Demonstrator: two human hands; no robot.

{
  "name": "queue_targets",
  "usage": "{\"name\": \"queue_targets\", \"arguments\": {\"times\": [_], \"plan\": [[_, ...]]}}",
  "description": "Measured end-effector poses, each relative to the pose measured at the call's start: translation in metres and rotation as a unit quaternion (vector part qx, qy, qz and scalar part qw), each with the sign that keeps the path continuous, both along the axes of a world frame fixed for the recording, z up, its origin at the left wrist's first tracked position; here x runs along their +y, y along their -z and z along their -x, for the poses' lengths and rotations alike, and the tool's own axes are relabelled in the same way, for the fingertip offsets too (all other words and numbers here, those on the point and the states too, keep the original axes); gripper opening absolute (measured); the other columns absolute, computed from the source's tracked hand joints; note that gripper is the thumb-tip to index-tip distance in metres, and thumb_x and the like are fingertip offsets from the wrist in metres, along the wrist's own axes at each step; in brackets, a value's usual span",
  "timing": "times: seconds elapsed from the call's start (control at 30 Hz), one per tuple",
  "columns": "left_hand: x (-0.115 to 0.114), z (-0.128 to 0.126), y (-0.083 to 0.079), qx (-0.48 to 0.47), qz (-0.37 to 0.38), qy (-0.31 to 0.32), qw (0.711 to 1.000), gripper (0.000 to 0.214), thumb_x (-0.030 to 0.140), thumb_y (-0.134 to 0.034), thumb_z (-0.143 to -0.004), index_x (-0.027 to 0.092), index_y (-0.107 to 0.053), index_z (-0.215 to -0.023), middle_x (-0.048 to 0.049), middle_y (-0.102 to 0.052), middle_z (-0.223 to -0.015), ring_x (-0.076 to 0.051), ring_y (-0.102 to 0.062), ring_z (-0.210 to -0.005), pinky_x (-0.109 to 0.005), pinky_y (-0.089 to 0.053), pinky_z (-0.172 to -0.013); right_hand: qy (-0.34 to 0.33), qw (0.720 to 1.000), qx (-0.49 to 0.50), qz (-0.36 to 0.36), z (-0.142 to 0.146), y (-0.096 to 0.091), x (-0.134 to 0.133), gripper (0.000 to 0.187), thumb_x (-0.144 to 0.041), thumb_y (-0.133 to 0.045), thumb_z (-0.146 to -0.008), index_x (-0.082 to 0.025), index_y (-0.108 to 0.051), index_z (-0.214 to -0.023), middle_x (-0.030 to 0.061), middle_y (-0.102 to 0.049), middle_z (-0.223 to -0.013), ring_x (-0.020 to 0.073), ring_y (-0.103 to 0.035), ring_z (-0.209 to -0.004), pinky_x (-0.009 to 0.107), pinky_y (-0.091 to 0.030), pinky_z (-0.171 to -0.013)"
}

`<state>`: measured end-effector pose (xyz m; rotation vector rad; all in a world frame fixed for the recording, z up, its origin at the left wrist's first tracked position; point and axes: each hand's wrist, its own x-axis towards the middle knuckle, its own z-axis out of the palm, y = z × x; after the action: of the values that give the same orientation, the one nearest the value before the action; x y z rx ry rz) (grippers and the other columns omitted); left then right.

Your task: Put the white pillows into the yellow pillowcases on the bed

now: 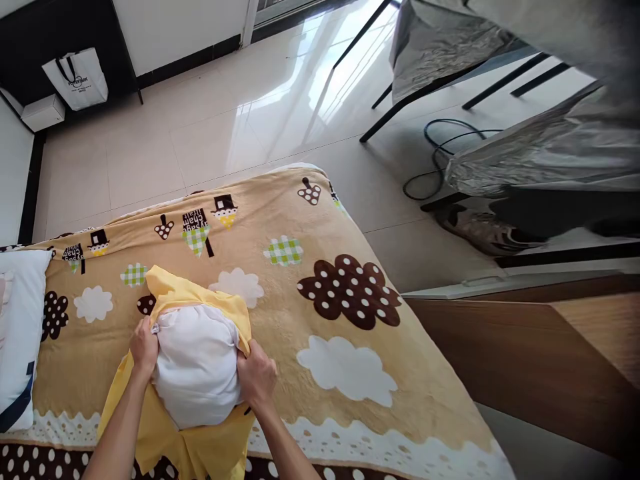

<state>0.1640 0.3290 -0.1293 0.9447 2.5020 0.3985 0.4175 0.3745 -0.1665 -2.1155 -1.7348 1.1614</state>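
A white pillow (196, 363) lies on the bed, partly inside a yellow pillowcase (193, 293). My left hand (144, 347) grips the yellow cloth at the pillow's left side, fingers curled closed. On the pillow's right side, my right hand (256, 375) is closed on the pillowcase edge. The yellow cloth covers the pillow's far end and spreads out under its near end (200, 450).
The bed carries a tan blanket (320, 313) with clouds and brown dotted trees. Another white pillow (20, 333) lies at the left edge. A wooden bedside unit (540, 347) stands right. Tiled floor, black table legs, a cable (440, 153) and a white bag (77, 77) lie beyond.
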Motion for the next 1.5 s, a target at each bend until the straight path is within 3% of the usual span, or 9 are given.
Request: {"name": "queue_targets", "arguments": {"times": [0.17,0.37,0.53,0.73,0.9,1.03,1.2,1.33,1.5], "plan": [[-0.003,-0.009,-0.009,0.110,-0.016,0.028,0.993,0.029,0.016,-0.038,-0.089,0.014,-0.062,-0.104,-0.0142,-0.063,-0.102,-0.026,-0.058,-0.101,-0.039,-0.042,-0.088,-0.116,0.989,-0.084,-0.041,-0.015,-0.009,-0.004,0.016,-0.029,-0.045,-0.089,-0.021,-0.055,-0.079,0.0063,-0.066,-0.075,0.0197,-0.058,-0.070,0.029,-0.028,-0.066],[0.008,-0.051,-0.030,0.115,-0.091,0.374,0.916,0.056,0.035,-0.049,-0.090,0.025,-0.039,-0.143,-0.0122,-0.042,-0.148,-0.030,-0.031,-0.140,-0.050,-0.025,-0.112,-0.161,0.979,-0.118,-0.028,-0.008,-0.009,0.029,0.013,-0.026,-0.050,-0.088,-0.019,-0.058,-0.080,0.0067,-0.066,-0.072,0.0197,-0.060,-0.069,0.029,-0.028,-0.066],[0.003,-0.101,-0.007,0.016,0.004,0.486,0.874,0.070,0.056,-0.054,-0.083,0.033,-0.033,-0.146,-0.0094,-0.044,-0.147,-0.032,-0.035,-0.137,-0.058,-0.021,-0.112,-0.103,0.989,-0.101,-0.016,0.011,-0.009,0.067,0.019,-0.023,-0.042,-0.093,-0.017,-0.060,-0.088,0.0085,-0.066,-0.073,0.0195,-0.059,-0.065,0.028,-0.030,-0.061],[-0.004,-0.099,0.015,-0.040,0.000,0.563,0.826,0.054,0.045,-0.049,-0.090,0.033,-0.040,-0.142,-0.0095,-0.046,-0.145,-0.023,-0.036,-0.138,-0.046,-0.032,-0.108,-0.102,0.986,0.063,-0.115,-0.001,-0.021,-0.002,0.032,-0.031,-0.033,-0.095,-0.022,-0.055,-0.075,0.0054,-0.060,-0.069,0.0181,-0.057,-0.065,0.027,-0.040,-0.066],[0.024,-0.088,0.027,0.081,-0.023,0.401,0.912,0.046,0.037,-0.050,-0.091,0.023,-0.048,-0.135,-0.0128,-0.050,-0.142,-0.027,-0.044,-0.133,-0.051,-0.030,-0.109,-0.084,0.992,0.084,-0.043,-0.003,0.000,-0.025,0.022,-0.030,-0.042,-0.089,-0.021,-0.057,-0.101,0.0107,-0.065,-0.098,0.0230,-0.061,-0.088,0.031,-0.044,-0.075],[0.007,-0.062,0.017,0.131,-0.115,0.352,0.920,0.034,0.028,-0.044,-0.093,0.023,-0.057,-0.124,-0.0119,-0.055,-0.136,-0.024,-0.049,-0.128,-0.045,-0.031,-0.107,-0.142,0.985,0.084,0.057,-0.021,0.007,-0.009,0.021,-0.034,-0.051,-0.084,-0.021,-0.056,-0.100,0.0064,-0.065,-0.088,0.0223,-0.061,-0.081,0.029,-0.042,-0.070],[-0.035,-0.001,0.012,0.108,-0.026,-0.007,0.994,0.033,0.048,-0.054,-0.081,0.017,-0.064,-0.086,-0.0130,-0.068,-0.091,-0.027,-0.064,-0.088,-0.035,-0.046,-0.074,-0.193,0.967,0.105,0.129,-0.023,0.000,-0.012,0.012,-0.020,-0.050,-0.077,-0.020,-0.052,-0.065,0.0031,-0.058,-0.064,0.0180,-0.054,-0.066,0.027,-0.034,-0.064],[-0.046,0.024,0.008,-0.047,0.018,-0.052,0.997,0.042,0.056,-0.043,-0.080,0.021,-0.048,-0.058,0.0010,-0.046,-0.049,-0.016,-0.047,-0.051,-0.026,-0.036,-0.054,-0.185,0.954,0.187,0.147,-0.002,-0.018,-0.022,0.019,-0.026,-0.047,-0.076,-0.020,-0.046,-0.058,-0.0007,-0.050,-0.058,0.0139,-0.047,-0.060,0.024,-0.035,-0.059],[-0.046,0.029,-0.048,-0.093,-0.091,-0.060,0.990,0.051,0.069,-0.042,-0.078,0.021,-0.045,-0.061,0.0044,-0.036,-0.055,-0.012,-0.036,-0.055,-0.025,-0.034,-0.055,-0.030,0.916,0.347,0.199,0.001,-0.045,-0.065,0.030,-0.047,-0.055,-0.072,-0.017,-0.056,-0.067,0.0022,-0.056,-0.067,0.0159,-0.049,-0.064,0.025,-0.043,-0.059]]}}
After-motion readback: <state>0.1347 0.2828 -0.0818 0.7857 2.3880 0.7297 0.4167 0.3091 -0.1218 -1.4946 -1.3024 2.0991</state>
